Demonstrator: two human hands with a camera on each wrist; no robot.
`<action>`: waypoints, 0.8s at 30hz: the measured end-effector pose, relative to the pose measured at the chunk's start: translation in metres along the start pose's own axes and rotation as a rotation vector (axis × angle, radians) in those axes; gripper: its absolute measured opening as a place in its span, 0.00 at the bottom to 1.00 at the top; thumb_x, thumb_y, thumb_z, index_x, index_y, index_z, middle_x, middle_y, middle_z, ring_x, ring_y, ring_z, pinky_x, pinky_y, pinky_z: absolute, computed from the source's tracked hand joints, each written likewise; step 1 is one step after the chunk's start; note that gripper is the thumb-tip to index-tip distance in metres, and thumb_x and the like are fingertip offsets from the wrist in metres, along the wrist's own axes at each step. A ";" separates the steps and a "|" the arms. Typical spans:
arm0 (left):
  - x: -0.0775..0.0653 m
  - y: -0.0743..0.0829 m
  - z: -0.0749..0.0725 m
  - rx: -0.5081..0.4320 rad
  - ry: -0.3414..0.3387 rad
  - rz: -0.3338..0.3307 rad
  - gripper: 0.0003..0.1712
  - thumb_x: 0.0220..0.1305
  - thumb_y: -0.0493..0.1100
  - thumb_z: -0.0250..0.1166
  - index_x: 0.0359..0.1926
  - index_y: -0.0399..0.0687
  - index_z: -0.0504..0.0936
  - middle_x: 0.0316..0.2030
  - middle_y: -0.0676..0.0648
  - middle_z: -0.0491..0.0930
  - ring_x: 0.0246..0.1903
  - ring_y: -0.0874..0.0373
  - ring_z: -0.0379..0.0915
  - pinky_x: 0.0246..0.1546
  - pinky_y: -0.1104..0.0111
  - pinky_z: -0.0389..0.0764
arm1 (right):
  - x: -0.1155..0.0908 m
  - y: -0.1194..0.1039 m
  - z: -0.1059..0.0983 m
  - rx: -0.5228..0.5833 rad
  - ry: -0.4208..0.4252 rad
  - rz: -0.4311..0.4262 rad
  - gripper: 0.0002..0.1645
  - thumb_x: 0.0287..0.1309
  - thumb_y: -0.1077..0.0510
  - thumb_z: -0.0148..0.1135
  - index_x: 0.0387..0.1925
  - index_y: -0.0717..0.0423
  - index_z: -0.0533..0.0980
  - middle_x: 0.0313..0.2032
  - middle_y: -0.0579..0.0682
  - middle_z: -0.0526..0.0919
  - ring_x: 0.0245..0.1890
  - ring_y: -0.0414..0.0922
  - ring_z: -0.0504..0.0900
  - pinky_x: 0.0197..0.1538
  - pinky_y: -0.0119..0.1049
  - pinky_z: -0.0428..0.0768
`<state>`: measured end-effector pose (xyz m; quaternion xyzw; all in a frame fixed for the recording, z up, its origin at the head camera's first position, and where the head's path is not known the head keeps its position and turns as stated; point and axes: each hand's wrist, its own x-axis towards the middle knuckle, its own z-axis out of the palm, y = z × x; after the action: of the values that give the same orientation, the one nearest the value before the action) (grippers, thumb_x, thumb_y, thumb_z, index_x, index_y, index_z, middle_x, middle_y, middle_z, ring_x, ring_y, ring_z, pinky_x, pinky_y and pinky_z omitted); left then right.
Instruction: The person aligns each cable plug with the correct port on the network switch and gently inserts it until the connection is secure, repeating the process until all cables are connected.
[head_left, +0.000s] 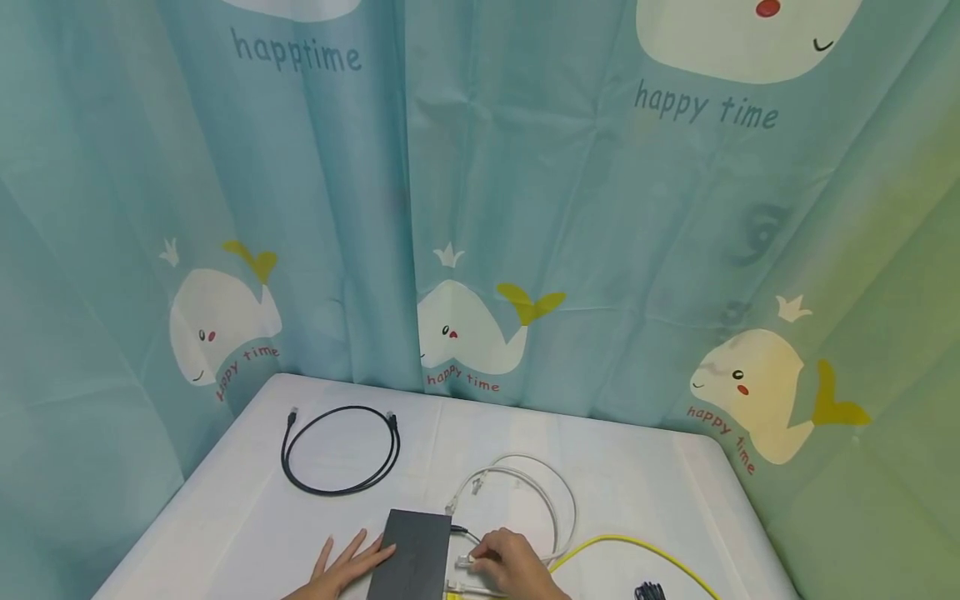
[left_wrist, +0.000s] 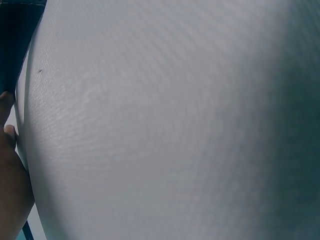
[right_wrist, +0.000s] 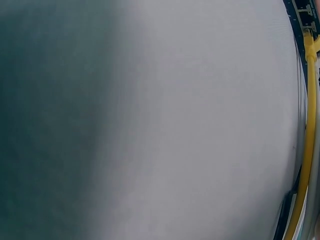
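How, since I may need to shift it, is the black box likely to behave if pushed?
The black box would probably slide rather than tip, since it lies flat on the table. The yellow cable plugged into it would likely trail along or tug. The left hand touching it might steady it.

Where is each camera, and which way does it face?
Head: on the head, facing forward and down at the white table; left hand and right hand show.
Left wrist: on that wrist, facing mostly table; left hand partly shows.
Right wrist: on that wrist, facing mostly table; right hand barely, if at all.
Head and right wrist share: yellow cable, flat black box.
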<state>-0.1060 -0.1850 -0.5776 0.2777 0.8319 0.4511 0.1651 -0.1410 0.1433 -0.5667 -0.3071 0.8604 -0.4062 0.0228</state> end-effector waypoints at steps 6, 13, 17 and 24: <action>0.000 0.000 0.000 -0.004 0.004 -0.007 0.39 0.59 0.60 0.63 0.70 0.63 0.62 0.68 0.44 0.56 0.69 0.40 0.32 0.53 0.32 0.20 | 0.001 -0.003 0.003 0.015 0.005 0.012 0.05 0.51 0.56 0.68 0.31 0.53 0.83 0.29 0.35 0.80 0.31 0.30 0.76 0.35 0.28 0.78; 0.000 0.000 -0.001 -0.007 -0.011 -0.003 0.40 0.59 0.60 0.63 0.70 0.63 0.61 0.68 0.44 0.55 0.69 0.39 0.31 0.53 0.32 0.20 | 0.002 -0.007 0.005 0.038 -0.005 0.030 0.06 0.52 0.56 0.68 0.31 0.53 0.83 0.29 0.35 0.80 0.32 0.30 0.76 0.36 0.27 0.78; 0.001 -0.001 -0.002 -0.007 -0.032 -0.005 0.40 0.59 0.61 0.62 0.71 0.63 0.60 0.69 0.43 0.55 0.69 0.35 0.32 0.52 0.32 0.20 | 0.003 -0.009 0.006 0.046 0.002 0.025 0.06 0.52 0.56 0.68 0.31 0.53 0.83 0.28 0.35 0.80 0.31 0.30 0.76 0.35 0.27 0.78; 0.001 -0.002 -0.002 0.003 -0.028 -0.011 0.40 0.59 0.61 0.62 0.71 0.63 0.60 0.68 0.43 0.55 0.69 0.37 0.32 0.52 0.32 0.21 | 0.005 -0.011 0.010 0.004 -0.003 -0.011 0.06 0.51 0.56 0.68 0.31 0.53 0.83 0.29 0.34 0.79 0.31 0.28 0.75 0.34 0.25 0.77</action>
<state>-0.1081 -0.1866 -0.5788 0.2795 0.8318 0.4450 0.1788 -0.1362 0.1287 -0.5643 -0.3125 0.8577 -0.4076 0.0222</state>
